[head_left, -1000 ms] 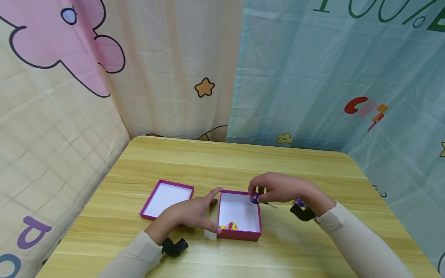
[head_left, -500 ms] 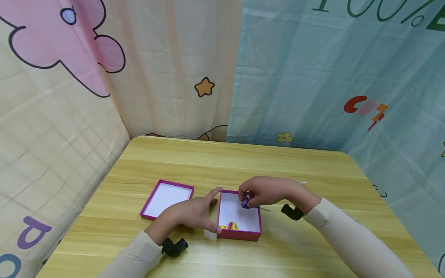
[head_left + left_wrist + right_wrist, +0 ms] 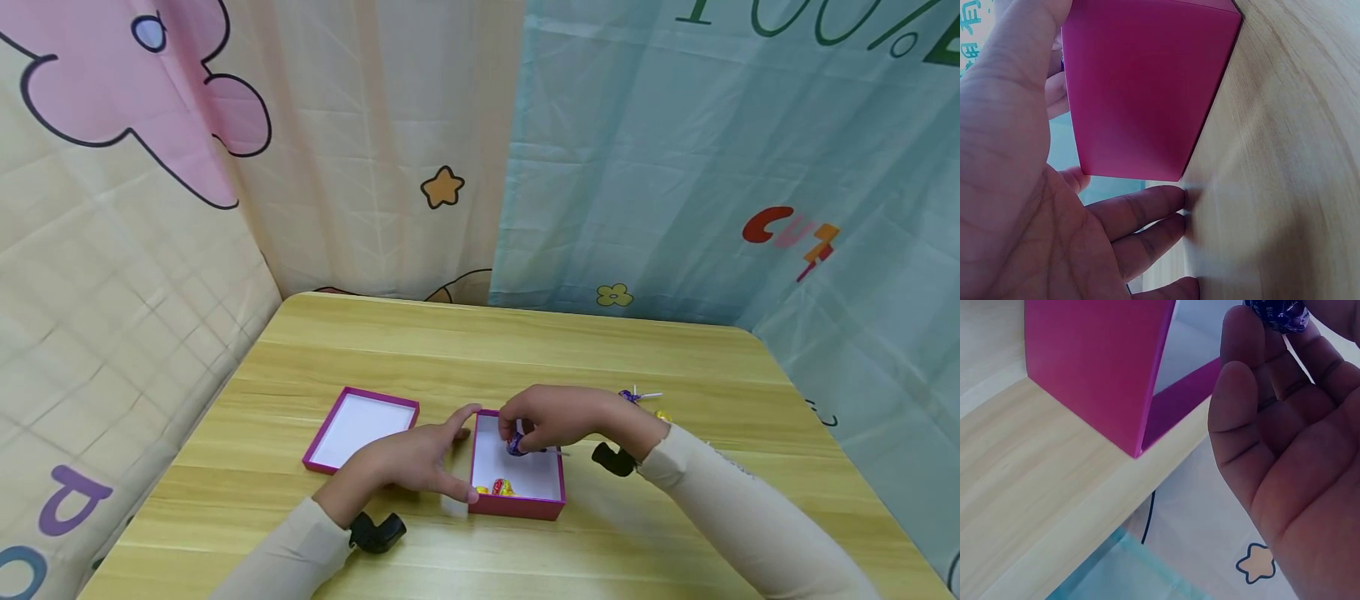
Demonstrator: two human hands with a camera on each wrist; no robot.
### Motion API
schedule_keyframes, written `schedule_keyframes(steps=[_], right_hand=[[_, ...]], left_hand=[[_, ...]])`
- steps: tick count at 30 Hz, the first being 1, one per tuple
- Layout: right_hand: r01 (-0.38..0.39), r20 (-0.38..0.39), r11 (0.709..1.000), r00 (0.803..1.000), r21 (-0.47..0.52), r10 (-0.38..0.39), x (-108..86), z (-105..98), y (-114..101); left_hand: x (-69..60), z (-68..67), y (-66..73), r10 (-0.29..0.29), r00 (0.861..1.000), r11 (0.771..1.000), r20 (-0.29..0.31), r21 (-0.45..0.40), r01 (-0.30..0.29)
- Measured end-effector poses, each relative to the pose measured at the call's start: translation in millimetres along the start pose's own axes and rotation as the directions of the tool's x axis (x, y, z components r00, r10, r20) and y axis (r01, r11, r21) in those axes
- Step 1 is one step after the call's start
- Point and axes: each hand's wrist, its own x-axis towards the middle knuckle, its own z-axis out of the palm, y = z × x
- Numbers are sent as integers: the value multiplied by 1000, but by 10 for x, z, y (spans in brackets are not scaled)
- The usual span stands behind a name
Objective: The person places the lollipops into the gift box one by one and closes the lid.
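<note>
A magenta box (image 3: 518,506) with a white inside stands on the table. My left hand (image 3: 416,457) holds its left side, thumb at the near corner and index finger at the far corner. In the left wrist view the other fingers (image 3: 1141,209) reach down to the tabletop. With curled fingers and thumb, my right hand (image 3: 562,414) pinches a purple-wrapped lollipop (image 3: 515,444) over the inside of the box, its white stick pointing right. The wrapper of this lollipop (image 3: 1282,314) also shows in the right wrist view. Red-and-yellow wrapped candy (image 3: 502,487) lies at the box's near left.
The matching magenta lid (image 3: 360,429) lies inside up, left of the box, partly behind my left hand. Beyond my right wrist are another purple-wrapped lollipop (image 3: 628,396) and a yellow-wrapped candy (image 3: 663,416). Printed curtains (image 3: 390,125) hang behind the wooden table (image 3: 420,342).
My right hand has moved left with the lollipop, from the box's right rim to over its inside. Candies behind the right wrist have come into view. My left hand stays put.
</note>
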Motion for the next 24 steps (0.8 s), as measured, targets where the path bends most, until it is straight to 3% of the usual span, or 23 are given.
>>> schedule_keyframes(steps=[24], right_hand=[[25,29,1000,999,-15,-24,234,158,27]], left_hand=[[20,-7,-17,15,1000,1000,8,0,-15]])
